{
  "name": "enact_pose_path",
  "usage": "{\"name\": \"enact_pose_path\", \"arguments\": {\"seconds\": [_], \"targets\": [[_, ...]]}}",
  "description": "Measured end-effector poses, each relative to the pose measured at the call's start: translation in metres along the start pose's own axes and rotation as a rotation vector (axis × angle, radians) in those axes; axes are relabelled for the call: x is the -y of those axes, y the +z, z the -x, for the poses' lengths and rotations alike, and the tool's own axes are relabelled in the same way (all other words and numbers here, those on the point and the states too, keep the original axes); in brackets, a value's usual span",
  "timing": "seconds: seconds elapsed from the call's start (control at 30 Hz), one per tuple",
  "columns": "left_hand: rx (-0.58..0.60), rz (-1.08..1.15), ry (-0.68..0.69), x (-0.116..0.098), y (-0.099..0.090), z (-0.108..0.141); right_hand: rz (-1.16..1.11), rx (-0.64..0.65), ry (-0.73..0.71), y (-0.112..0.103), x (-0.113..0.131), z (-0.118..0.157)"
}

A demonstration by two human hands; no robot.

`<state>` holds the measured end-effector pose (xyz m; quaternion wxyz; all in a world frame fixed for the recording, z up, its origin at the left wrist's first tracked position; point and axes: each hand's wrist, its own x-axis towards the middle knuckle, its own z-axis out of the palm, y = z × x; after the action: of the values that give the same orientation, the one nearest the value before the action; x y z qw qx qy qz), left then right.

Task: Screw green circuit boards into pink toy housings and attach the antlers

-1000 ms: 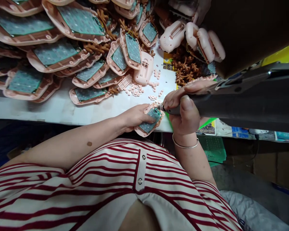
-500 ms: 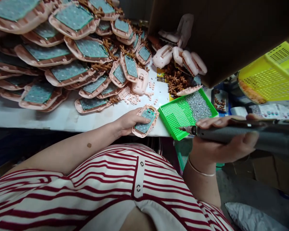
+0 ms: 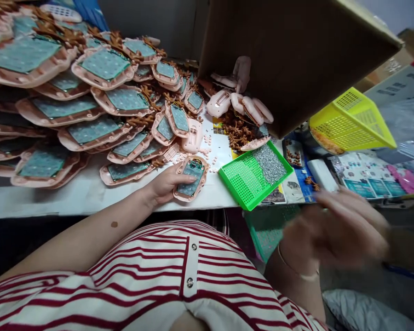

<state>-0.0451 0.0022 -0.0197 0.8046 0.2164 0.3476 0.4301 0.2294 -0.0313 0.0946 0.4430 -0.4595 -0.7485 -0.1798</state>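
Note:
At the table's front edge, my left hand (image 3: 163, 186) grips a pink plastic shell (image 3: 200, 186) with a teal circuit board inside, thumb on top of the board. My right hand (image 3: 338, 227) is at the right, in front of the table, smeared by motion; its fingers cannot be made out, and no tool shows in it. Between the hands lies a green perforated tray (image 3: 241, 177) with small silver screws (image 3: 271, 163) in its far right part. Small pink pieces (image 3: 207, 151) are scattered behind the held shell.
Many pink shells with teal boards (image 3: 105, 66) are piled high at the left. Brown branching parts (image 3: 239, 133) and closed shells (image 3: 219, 103) lie beside a large cardboard box (image 3: 279, 59). A yellow basket (image 3: 352, 122) and a small tray (image 3: 293, 154) stand at the right.
The grey power screwdriver seen in my right hand has left view, and that hand is now blurred and lower. The view has shifted; my left hand still holds the shell.

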Motion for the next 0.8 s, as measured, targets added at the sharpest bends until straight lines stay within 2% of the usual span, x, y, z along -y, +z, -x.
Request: {"name": "enact_pose_path", "arguments": {"seconds": [0.03,0.07,0.1,0.17,0.23,0.3,0.4,0.53,0.63,0.73,0.8], "targets": [[0.017,0.015,-0.008,0.0,-0.001,0.0,0.074,0.047,-0.097,0.014,-0.002,-0.009],[0.031,0.031,-0.017,0.0,-0.001,0.001,0.174,0.228,-0.111,0.028,-0.006,-0.018],[0.037,0.047,-0.024,0.0,-0.001,0.001,0.296,0.445,-0.087,0.042,-0.012,-0.028],[0.034,0.078,-0.033,0.0,-0.001,0.002,0.502,0.778,-0.017,0.066,-0.027,-0.045],[0.013,0.103,-0.038,-0.001,0.0,0.001,0.573,0.954,0.037,0.082,-0.042,-0.057],[-0.008,0.119,-0.046,-0.003,0.001,-0.001,0.529,1.005,0.058,0.094,-0.052,-0.066],[-0.004,0.123,-0.053,-0.006,0.003,-0.005,0.42,1.001,0.098,0.109,-0.058,-0.076],[0.013,0.113,-0.039,-0.008,0.004,-0.011,0.389,1.021,0.105,0.122,-0.049,-0.074],[0.007,0.11,-0.007,-0.007,0.004,-0.017,0.347,1.047,0.059,0.118,-0.037,-0.062],[0.006,0.116,0.012,-0.007,0.003,-0.021,0.429,1.088,0.041,0.116,-0.029,-0.053],[0.021,0.118,0.026,-0.007,0.002,-0.023,0.543,1.085,0.051,0.127,-0.028,-0.053]]}}
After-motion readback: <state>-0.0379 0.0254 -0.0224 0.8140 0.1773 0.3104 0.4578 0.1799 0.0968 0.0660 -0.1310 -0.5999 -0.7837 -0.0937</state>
